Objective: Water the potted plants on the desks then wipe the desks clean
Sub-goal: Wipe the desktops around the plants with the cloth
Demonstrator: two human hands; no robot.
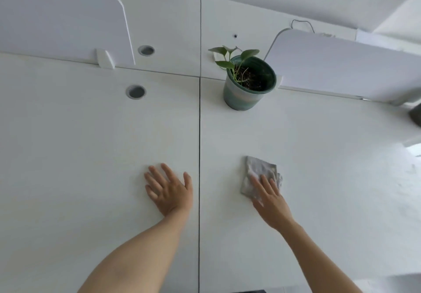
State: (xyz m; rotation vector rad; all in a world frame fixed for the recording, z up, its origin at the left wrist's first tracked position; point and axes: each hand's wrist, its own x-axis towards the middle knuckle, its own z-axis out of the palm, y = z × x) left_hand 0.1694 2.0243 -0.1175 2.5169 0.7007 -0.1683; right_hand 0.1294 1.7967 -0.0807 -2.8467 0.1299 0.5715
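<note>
Where the two desks meet: a thin dark seam [199, 133] runs from 12 to 6 o'clock through the middle of the head view. The white left desk [79, 156] is on its 9 o'clock side and the white right desk [330, 156] on its 3 o'clock side.
Left hand: the left hand [169, 192] lies at about 7 o'clock from the view's centre, palm down on the left desk just beside the seam. Its fingers are straight and spread, with nothing in them.
Right hand: the right hand [271, 201] is at about 5 o'clock, its fingers [266, 184] straight and laid flat on the cloth, pressing it to the right desk; none curls round it.
Cloth: the grey cloth [257, 171] lies flat on the right desk, its 6 o'clock part under the fingers and its 12 o'clock part bare.
Pot: the green pot [241, 96] stands upright on the right desk at about 1 o'clock from the centre, near the seam and well apart from the cloth.
Plant: the plant [227, 51] is small, its green leaves leaning toward 10 o'clock over the rim; dark soil [252, 79] shows inside.
Cable hole: a round cable hole [136, 92] sits in the left desk at 10 o'clock.
Dividers: one white divider panel [57, 23] stands at 10 o'clock, and a second panel [353, 64] at 2 o'clock, just behind the pot.
</note>
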